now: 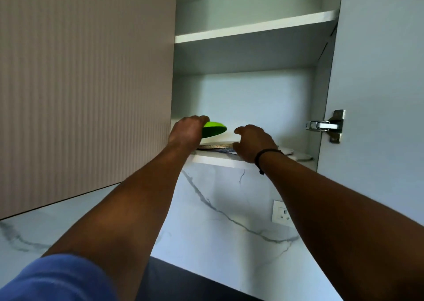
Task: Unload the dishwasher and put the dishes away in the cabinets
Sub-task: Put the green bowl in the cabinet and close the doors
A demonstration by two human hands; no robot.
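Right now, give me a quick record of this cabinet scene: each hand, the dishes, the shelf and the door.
left hand: holds green bowl, tilted, above the stack
right hand: on the edge of the plates
bottom shelf: flat plates, white dish at right
upper shelves: nothing visible
cabinet door: open, at right

bowl point(214, 129) above plates point(215, 146) on bottom shelf point(220, 159), left

One green bowl point(214, 129), two hands point(187, 131).
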